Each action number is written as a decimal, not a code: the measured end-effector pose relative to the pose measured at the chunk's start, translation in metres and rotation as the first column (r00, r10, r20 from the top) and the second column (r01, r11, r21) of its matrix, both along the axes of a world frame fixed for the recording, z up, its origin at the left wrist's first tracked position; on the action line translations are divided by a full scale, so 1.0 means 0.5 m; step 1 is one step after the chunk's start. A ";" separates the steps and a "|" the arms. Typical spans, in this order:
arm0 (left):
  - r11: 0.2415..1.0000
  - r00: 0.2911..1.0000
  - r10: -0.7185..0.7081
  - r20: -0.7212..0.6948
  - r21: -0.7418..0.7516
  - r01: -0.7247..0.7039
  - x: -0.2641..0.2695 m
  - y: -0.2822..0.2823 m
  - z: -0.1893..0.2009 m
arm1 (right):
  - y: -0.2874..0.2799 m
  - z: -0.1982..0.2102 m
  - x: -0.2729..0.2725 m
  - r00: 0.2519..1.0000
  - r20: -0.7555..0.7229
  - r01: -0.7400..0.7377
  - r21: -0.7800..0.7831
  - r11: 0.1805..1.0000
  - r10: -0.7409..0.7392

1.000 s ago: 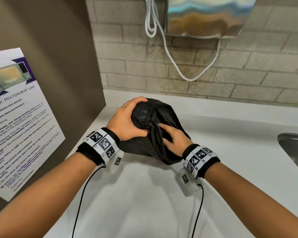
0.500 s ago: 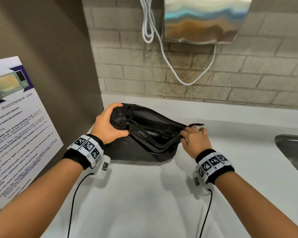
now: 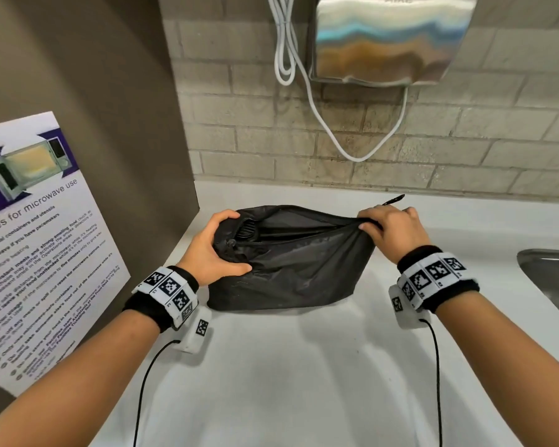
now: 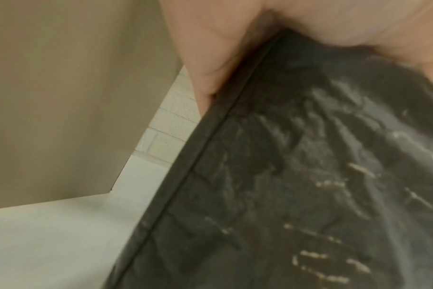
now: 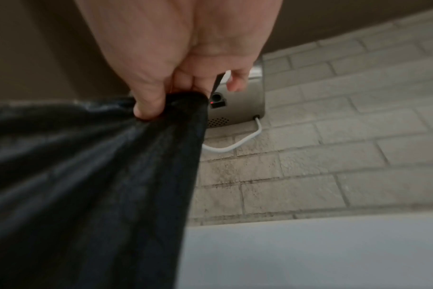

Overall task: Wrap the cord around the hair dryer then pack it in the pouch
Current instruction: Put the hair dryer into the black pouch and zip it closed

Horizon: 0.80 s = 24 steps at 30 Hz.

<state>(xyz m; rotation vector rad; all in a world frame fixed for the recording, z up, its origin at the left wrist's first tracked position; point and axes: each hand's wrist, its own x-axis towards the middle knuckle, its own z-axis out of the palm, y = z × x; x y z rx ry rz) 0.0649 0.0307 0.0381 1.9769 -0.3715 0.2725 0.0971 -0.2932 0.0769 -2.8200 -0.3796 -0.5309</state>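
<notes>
Black fabric pouch (image 3: 291, 269): lies on the white worktop (image 3: 304, 366), mouth partly open along its top edge, stretched between my two hands.

Hair dryer (image 3: 246, 229): inside the pouch at its left end; only a ribbed black grille and a bit of dark cord show through the opening.

My left hand (image 3: 212, 250): fingers and thumb curled round the pouch's left end, gripping the bulge there.

My right hand (image 3: 391, 232): pinches the pouch's top right corner, pulling the fabric taut; a thin black strap (image 3: 392, 200) sticks out beyond my knuckles.

Behind: brick wall, steel hand dryer (image 3: 391, 40) with looped white cable (image 3: 352, 137). Left: microwave notice (image 3: 29, 240). Right: sink edge (image 3: 549, 272).
</notes>
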 end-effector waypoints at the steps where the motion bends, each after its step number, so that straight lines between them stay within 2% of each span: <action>1: 1.000 1.000 -0.014 0.003 -0.009 0.014 -0.001 0.004 -0.002 | 0.001 -0.002 0.003 1.000 0.016 -0.013 0.127 0.992 0.011; 3: 0.999 0.999 -0.032 0.012 -0.032 0.033 0.001 0.010 -0.006 | 0.009 -0.004 0.007 0.998 0.049 -0.040 0.351 0.935 0.025; 5: 0.997 0.999 -0.046 0.019 -0.068 0.047 0.003 0.016 -0.006 | 0.020 -0.010 0.005 0.997 0.075 -0.063 0.442 0.895 0.033; 7: 0.992 0.997 -0.071 0.028 -0.100 0.074 0.003 0.019 -0.001 | 0.025 -0.017 0.005 0.992 0.124 -0.066 0.399 0.915 0.017; 10: 0.984 0.994 -0.102 0.034 -0.143 0.106 0.008 0.020 0.011 | 0.017 -0.013 0.006 0.981 0.183 0.011 0.314 0.949 -0.072; 15: 0.986 0.995 -0.041 0.087 -0.160 0.055 0.012 0.007 0.035 | 0.011 0.002 0.005 0.999 0.041 -0.024 0.231 0.973 0.015; 21: 0.974 0.994 0.095 0.045 -0.212 -0.084 0.027 0.029 0.029 | -0.006 0.013 0.002 0.991 0.060 0.103 0.251 0.962 -0.121; 24: 0.969 0.988 0.136 0.071 -0.220 -0.117 0.024 0.015 0.028 | 0.017 0.011 -0.009 0.964 0.127 0.233 0.022 0.972 -0.234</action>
